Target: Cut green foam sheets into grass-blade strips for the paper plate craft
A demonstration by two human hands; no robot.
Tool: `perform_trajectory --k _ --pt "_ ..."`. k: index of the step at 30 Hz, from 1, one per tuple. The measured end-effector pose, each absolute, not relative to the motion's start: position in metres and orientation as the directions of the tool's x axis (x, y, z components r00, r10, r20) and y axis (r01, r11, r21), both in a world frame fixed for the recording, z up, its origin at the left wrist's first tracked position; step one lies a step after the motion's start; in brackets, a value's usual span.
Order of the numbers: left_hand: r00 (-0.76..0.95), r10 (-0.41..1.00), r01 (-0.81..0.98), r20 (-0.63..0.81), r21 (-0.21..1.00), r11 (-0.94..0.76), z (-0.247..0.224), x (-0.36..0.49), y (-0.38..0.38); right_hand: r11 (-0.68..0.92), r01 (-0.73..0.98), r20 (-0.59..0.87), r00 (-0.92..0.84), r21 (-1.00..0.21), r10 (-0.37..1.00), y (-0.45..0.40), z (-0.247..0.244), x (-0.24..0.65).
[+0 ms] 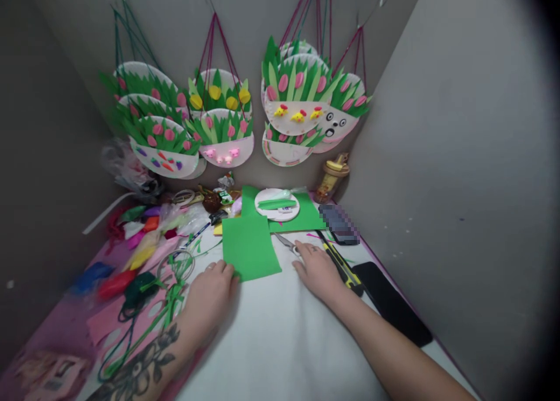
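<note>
A sheet of green paper (248, 246) lies on the white table top in front of me. My left hand (215, 289) is closed at its lower left corner, fingers bent over the edge and thumb tucked underneath. To the right of the sheet, my right hand (318, 268) has its fingers curled around the handles of a pair of scissors (285, 241), whose blades point up and left. Behind, a small white paper plate (265, 215) with green strips on it rests on a larger green sheet (312, 217).
A yellow-black utility knife (343, 265), a phone (340, 225) and a black flat case (391, 302) lie at right. Green scraps (175, 284), dark green yarn (140, 290) and coloured packets (116, 284) crowd the left. Paper-plate flower baskets (166, 150) hang on the wall; a cup (331, 179) stands below.
</note>
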State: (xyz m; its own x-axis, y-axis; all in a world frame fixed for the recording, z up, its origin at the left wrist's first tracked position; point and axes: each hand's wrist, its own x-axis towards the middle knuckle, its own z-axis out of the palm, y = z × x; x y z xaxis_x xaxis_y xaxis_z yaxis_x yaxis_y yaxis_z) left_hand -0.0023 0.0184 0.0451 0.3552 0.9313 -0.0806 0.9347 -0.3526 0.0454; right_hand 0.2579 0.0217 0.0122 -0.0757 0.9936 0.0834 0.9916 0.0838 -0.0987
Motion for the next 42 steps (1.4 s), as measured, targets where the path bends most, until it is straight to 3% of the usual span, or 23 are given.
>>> perform_trajectory --k 3,8,13,19,23,28,31,33,37,42 --pt "0.396 0.913 0.915 -0.096 0.123 -0.384 0.040 -0.001 0.018 0.045 0.998 0.055 -0.042 -0.050 0.998 0.025 0.014 0.257" --pt "0.403 0.900 0.913 -0.167 0.142 -0.383 0.038 -0.008 0.021 -0.051 0.997 0.020 0.050 0.052 0.999 0.026 0.018 0.259" --pt "0.390 0.880 0.921 -0.270 0.123 -0.370 0.043 -0.018 0.025 -0.098 0.995 0.050 0.098 0.003 0.994 0.030 0.023 0.282" --pt "0.359 0.906 0.933 -0.226 0.084 -0.349 0.043 -0.015 0.028 -0.264 0.964 0.000 0.264 0.003 0.964 0.035 0.017 0.321" --pt "0.346 0.923 0.938 -0.170 0.032 -0.346 0.039 -0.019 0.032 -0.229 0.969 -0.032 0.227 -0.096 0.973 0.039 0.010 0.331" --pt "0.378 0.919 0.926 -0.112 0.052 -0.375 0.045 -0.015 0.029 -0.204 0.968 0.104 0.220 -0.145 0.970 0.033 0.026 0.319" --pt "0.433 0.888 0.901 -0.152 0.086 -0.424 0.051 -0.001 0.025 -0.014 0.975 0.164 0.051 -0.221 0.985 0.016 0.038 0.287" --pt "0.493 0.849 0.870 -0.189 0.095 -0.484 0.050 0.010 0.025 0.103 0.955 0.106 -0.076 -0.278 0.991 0.003 0.039 0.260" --pt "0.533 0.832 0.844 -0.156 0.162 -0.511 0.033 0.019 0.031 0.153 0.967 -0.057 -0.168 -0.205 0.984 -0.012 0.028 0.226" --pt "0.527 0.844 0.825 -0.103 0.302 -0.478 0.014 0.012 0.036 0.134 0.989 -0.070 -0.138 -0.063 0.988 -0.006 0.015 0.237"
